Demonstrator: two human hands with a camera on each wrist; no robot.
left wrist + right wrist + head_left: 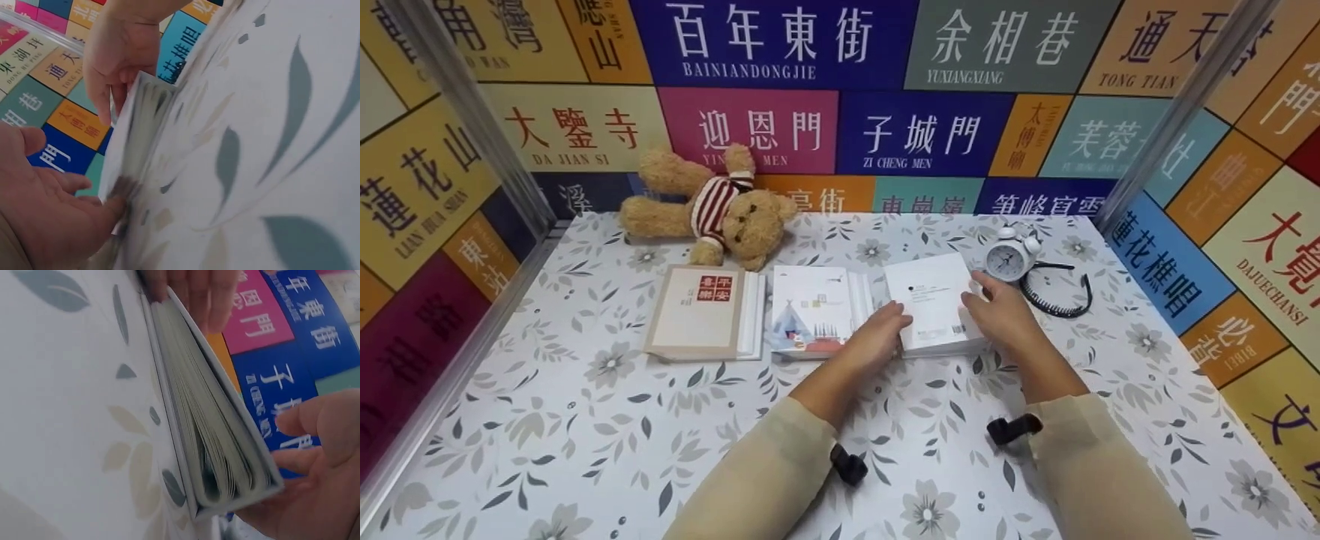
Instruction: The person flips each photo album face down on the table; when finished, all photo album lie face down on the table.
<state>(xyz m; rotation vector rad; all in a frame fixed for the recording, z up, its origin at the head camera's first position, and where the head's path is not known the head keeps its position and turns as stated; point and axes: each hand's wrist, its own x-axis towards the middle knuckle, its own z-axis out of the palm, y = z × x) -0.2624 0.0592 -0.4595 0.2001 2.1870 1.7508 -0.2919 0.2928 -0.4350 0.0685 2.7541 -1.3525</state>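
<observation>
White, thick, rectangular album w/ small print & barcode on cover (934,300) is laid on white tabletop w/ grey leaf-&-flower print (772,386), R of centre, slightly rotated. Its L edge is touched by bare L hand (877,337), its R edge by bare R hand (1003,311). Neither hand is clenched: fingers are held fairly straight & loose along the album's sides. Whether any firm pressure is applied can't be told. In the R wrist view, stacked pages (205,422) are seen btwn covers. Both forearms are covered by beige sleeves (769,465), w/ a black strap (1012,429) worn at each wrist.

Just L of the album, a white album w/ blue tent picture (810,300) is partly overlapped in view by the L hand. Farther L, a tan-&-cream album w/ red square print (690,319) is set flat. Behind these, a light-brown plush bear in red-&-white striped top (720,210) is laid on its side. Near the R hand, a white round twin-bell alarm clock (1009,259) is stood upright, w/ a black toothed plastic headband (1054,310) placed just beside it. Background is filled by multicoloured panels w/ Chinese lettering (780,45).
</observation>
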